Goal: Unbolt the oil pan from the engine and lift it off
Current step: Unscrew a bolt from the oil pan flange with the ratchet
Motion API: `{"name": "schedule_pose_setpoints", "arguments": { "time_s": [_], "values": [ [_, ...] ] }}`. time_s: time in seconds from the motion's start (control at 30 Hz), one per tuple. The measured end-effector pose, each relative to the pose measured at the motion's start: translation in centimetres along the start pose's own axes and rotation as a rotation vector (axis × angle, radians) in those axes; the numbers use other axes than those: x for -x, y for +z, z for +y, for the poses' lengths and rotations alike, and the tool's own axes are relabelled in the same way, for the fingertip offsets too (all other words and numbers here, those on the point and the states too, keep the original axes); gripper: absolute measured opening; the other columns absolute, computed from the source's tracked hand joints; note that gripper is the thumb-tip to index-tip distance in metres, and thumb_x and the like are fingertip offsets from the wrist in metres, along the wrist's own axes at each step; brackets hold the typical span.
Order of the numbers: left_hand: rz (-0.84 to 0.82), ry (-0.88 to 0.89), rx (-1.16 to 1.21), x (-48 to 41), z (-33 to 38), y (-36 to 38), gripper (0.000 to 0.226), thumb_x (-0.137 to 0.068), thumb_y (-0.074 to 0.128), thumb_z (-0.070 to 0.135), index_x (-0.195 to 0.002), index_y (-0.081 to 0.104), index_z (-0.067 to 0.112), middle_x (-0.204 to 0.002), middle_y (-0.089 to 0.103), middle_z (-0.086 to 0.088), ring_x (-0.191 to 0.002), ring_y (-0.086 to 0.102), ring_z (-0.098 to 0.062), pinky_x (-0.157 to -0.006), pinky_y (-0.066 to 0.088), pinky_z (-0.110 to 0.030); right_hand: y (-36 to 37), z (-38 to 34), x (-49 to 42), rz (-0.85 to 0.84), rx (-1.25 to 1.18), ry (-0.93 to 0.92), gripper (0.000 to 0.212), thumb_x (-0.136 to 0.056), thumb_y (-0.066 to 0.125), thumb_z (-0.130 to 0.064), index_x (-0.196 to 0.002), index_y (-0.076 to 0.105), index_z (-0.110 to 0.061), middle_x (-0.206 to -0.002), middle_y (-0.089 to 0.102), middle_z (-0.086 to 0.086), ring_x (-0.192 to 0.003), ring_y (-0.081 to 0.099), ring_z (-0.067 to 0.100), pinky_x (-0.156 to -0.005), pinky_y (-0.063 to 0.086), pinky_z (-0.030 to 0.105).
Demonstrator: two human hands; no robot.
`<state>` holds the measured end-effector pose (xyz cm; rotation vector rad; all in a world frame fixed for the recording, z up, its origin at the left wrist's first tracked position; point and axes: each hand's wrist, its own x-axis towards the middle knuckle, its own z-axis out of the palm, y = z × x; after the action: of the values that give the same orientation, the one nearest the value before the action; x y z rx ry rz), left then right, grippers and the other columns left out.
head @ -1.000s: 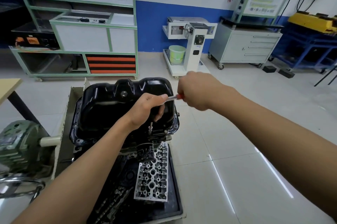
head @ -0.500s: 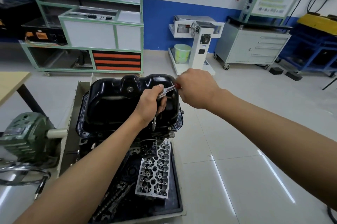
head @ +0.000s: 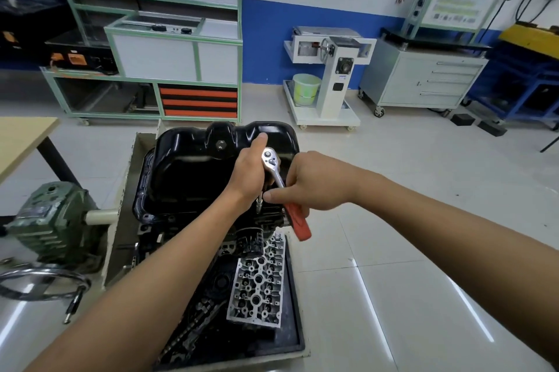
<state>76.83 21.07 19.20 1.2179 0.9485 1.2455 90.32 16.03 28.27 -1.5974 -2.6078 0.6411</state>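
Head view looked down on both bare forearms reaching forward to a black oil pan (head: 193, 172), which sat seated on top of the engine (head: 169, 226) directly under and beyond the hands. The left hand (head: 249, 173) had its fingers curled around the top of a short extension bar (head: 259, 203) just below the head of a silver ratchet (head: 272, 163), with the thumb stretched straight out along the pan's far wall. The bar ran down from that hand to the pan's near flange. The right hand (head: 314, 182), just beside the left and touching the tool, gripped the ratchet's red handle (head: 298, 220), its index finger lying straight toward the bar. The handle's end stuck out below that hand, toward the person. Nearer the person than both hands, a grey cylinder head (head: 257, 287) lay in a black tray (head: 295, 320). Well off to the left hand's side stood a green gearbox (head: 54, 220).
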Motion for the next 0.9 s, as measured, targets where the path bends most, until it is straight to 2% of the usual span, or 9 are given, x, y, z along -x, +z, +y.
{"name": "schedule_pose_setpoints", "arguments": {
  "time_s": [0.1, 0.27, 0.33, 0.43, 0.5, 0.63, 0.73, 0.8, 0.9],
  "values": [
    [-0.015, 0.033, -0.040, 0.3, 0.4, -0.3, 0.066, -0.101, 0.037, 0.053, -0.053, 0.059, 0.014, -0.054, 0.058, -0.005, -0.053, 0.052, -0.016, -0.059, 0.043, -0.030, -0.8, 1.0, -0.3, 0.053, 0.026, 0.029, 0.047, -0.085, 0.075, -0.041, -0.050, 0.058, -0.015, -0.044, 0.051, -0.005, -0.042, 0.045, 0.009, -0.045, 0.037, 0.018],
    [0.010, 0.088, -0.212, 0.8, 0.2, -0.9, 0.070, -0.108, 0.038, 0.048, -0.066, 0.068, 0.002, -0.065, 0.066, -0.009, -0.064, 0.060, -0.021, -0.068, 0.049, -0.032, -1.0, 1.8, -1.2, 0.249, 0.284, 0.054, 0.012, -0.087, 0.067, -0.020, -0.075, 0.068, -0.020, -0.077, 0.061, 0.007, -0.077, 0.059, 0.031, -0.066, 0.050, 0.037],
    [0.134, 0.085, -0.285, 0.9, -0.8, -1.8, 0.060, -0.108, 0.040, 0.048, -0.079, 0.076, 0.010, -0.077, 0.075, -0.005, -0.075, 0.069, -0.017, -0.073, 0.053, -0.028, -1.0, 1.9, -1.6, 0.292, 0.411, 0.011, 0.020, -0.086, 0.059, -0.007, -0.085, 0.071, -0.023, -0.084, 0.063, 0.005, -0.083, 0.058, 0.031, -0.078, 0.048, 0.038],
    [0.289, 0.063, -0.432, 2.1, -3.3, -3.7, 0.038, -0.105, 0.051, 0.032, -0.078, 0.075, 0.019, -0.068, 0.071, 0.003, -0.060, 0.063, -0.006, -0.058, 0.052, -0.027, -0.3, 2.0, -2.2, 0.315, 0.624, -0.046, 0.026, -0.077, 0.054, 0.001, -0.066, 0.051, -0.022, -0.070, 0.049, -0.003, -0.082, 0.049, 0.025, -0.088, 0.035, 0.038],
    [0.282, -0.007, -0.633, 3.1, -5.2, -4.9, 0.022, -0.097, 0.059, 0.020, -0.084, 0.076, 0.023, -0.065, 0.069, 0.010, -0.055, 0.061, -0.003, -0.056, 0.051, -0.034, 0.4, 2.2, -2.7, 0.314, 0.652, -0.081, 0.019, -0.079, 0.055, -0.006, -0.073, 0.052, -0.024, -0.076, 0.055, -0.004, -0.087, 0.053, 0.024, -0.088, 0.034, 0.038],
    [0.146, -0.086, -1.072, 4.2, -8.1, -5.0, 0.025, -0.092, 0.065, 0.034, -0.113, 0.076, 0.026, -0.082, 0.071, 0.013, -0.075, 0.066, -0.012, -0.071, 0.056, -0.032, 0.5, 2.5, -3.3, 0.256, 0.510, -0.051, 0.032, -0.078, 0.060, -0.025, -0.110, 0.059, -0.024, -0.077, 0.049, -0.005, -0.078, 0.055, 0.026, -0.054, 0.024, 0.025],
    [0.106, -0.108, -1.146, 4.1, -9.2, -3.8, 0.025, -0.093, 0.065, 0.047, -0.106, 0.075, 0.028, -0.074, 0.068, 0.010, -0.073, 0.066, -0.014, -0.066, 0.053, -0.032, 0.3, 2.6, -3.5, 0.229, 0.374, -0.038, 0.054, -0.072, 0.069, -0.063, -0.114, 0.062, -0.029, -0.088, 0.062, -0.007, -0.085, 0.062, 0.022, -0.059, 0.042, 0.027],
    [0.142, -0.145, -1.139, 3.7, -9.7, -3.4, 0.024, -0.092, 0.066, 0.048, -0.101, 0.076, 0.028, -0.073, 0.068, 0.008, -0.072, 0.067, -0.016, -0.062, 0.051, -0.032, 0.6, 2.6, -3.3, 0.253, 0.285, 0.007, 0.058, -0.066, 0.068, -0.080, -0.095, 0.069, -0.030, -0.083, 0.068, -0.010, -0.076, 0.063, 0.014, -0.063, 0.052, 0.031],
    [0.216, -0.168, -1.088, 3.5, -10.4, -3.3, 0.023, -0.091, 0.069, 0.047, -0.101, 0.077, 0.027, -0.075, 0.069, 0.008, -0.075, 0.067, -0.018, -0.061, 0.046, -0.031, 1.2, 3.0, -3.1, 0.365, 0.157, 0.073, 0.053, -0.070, 0.074, -0.071, -0.057, 0.054, -0.023, -0.054, 0.056, -0.007, -0.052, 0.053, 0.010, -0.049, 0.037, 0.028]
  ]
}}
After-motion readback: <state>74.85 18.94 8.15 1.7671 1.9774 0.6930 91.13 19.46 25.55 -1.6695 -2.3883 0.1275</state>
